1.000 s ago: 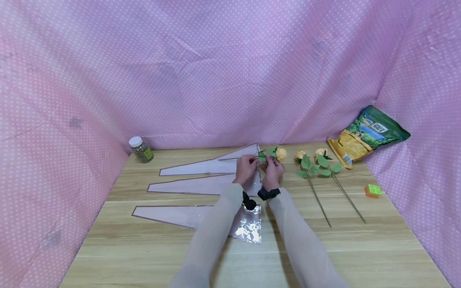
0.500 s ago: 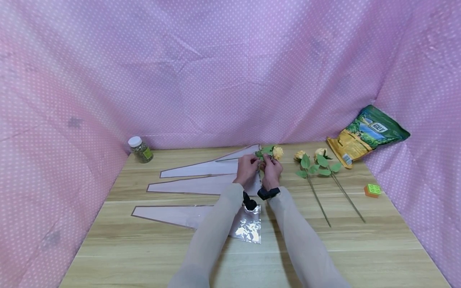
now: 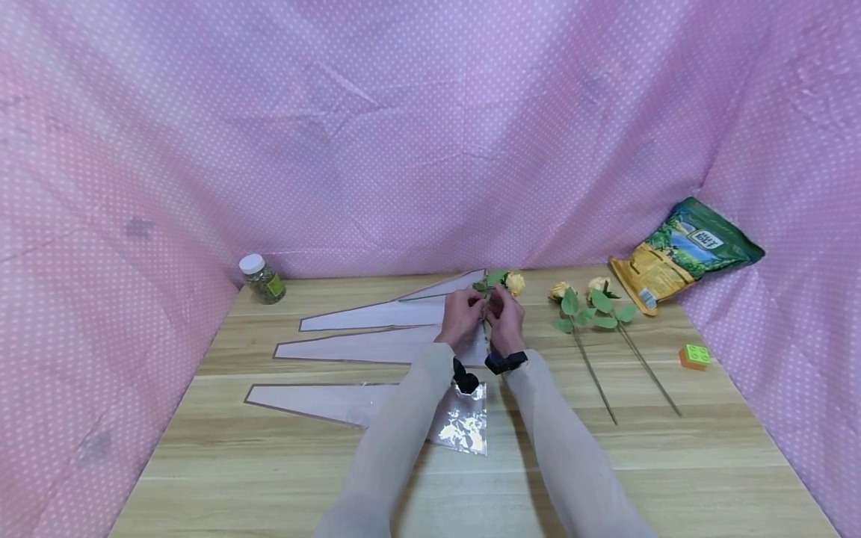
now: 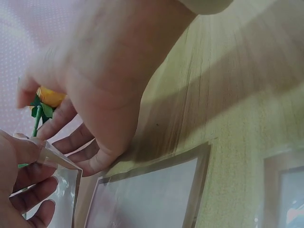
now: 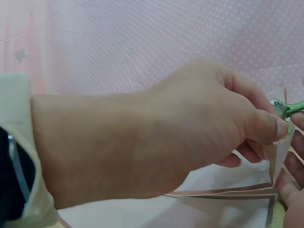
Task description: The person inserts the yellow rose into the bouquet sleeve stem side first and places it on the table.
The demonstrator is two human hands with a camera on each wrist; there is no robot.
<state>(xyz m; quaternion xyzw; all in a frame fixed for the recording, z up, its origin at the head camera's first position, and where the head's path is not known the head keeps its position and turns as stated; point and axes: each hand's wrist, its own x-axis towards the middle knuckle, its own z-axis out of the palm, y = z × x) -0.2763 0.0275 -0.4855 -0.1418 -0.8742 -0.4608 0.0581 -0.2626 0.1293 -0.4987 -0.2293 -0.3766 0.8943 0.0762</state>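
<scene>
At the far side of the table my left hand [image 3: 460,315] pinches the open wide end of a clear flower sleeve [image 3: 353,317] with a brown border. My right hand [image 3: 508,323] holds a yellow artificial rose [image 3: 515,284] by its stem, just below the green leaves. The bloom points right; its thin stem runs left along the sleeve. In the left wrist view, the yellow bloom [image 4: 52,98] shows behind the right hand's fingers, and a sleeve corner [image 4: 59,159] lies between the hands. The right wrist view has the left thumb [image 5: 281,128] on the sleeve's edge, beside the green stem [image 5: 295,108].
Two more sleeves, a middle one [image 3: 350,349] and a near one [image 3: 316,400], lie flat. Two yellow roses [image 3: 588,365] [image 3: 649,370] rest to the right. A green and yellow bag [image 3: 686,250], an orange and green toy block [image 3: 696,357] and a white-capped jar [image 3: 263,280] stand around them.
The rose has slid a little to the left along the sleeve, the right hand moving with it. The left hand has stayed almost in place at the sleeve's wide end.
</scene>
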